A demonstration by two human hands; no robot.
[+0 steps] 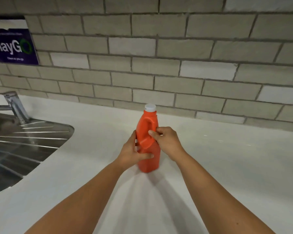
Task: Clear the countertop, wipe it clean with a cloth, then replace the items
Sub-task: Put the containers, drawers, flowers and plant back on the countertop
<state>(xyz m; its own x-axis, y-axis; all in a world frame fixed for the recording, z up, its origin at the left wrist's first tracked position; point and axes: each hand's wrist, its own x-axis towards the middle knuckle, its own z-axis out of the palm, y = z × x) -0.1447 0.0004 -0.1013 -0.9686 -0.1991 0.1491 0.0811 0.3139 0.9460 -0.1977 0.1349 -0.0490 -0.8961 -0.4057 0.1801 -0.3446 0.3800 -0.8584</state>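
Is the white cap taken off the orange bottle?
No, the white cap sits on the neck of the orange bottle, which stands upright on the countertop.

White countertop with a white-capped orange plastic bottle standing within the grip and a ribbed stainless-steel sink drainer set in well left of it.

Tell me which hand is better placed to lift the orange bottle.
Probably the right hand: its fingers curl at the handle of the orange bottle, which suits lifting. The left hand only holds the lower body from the side.
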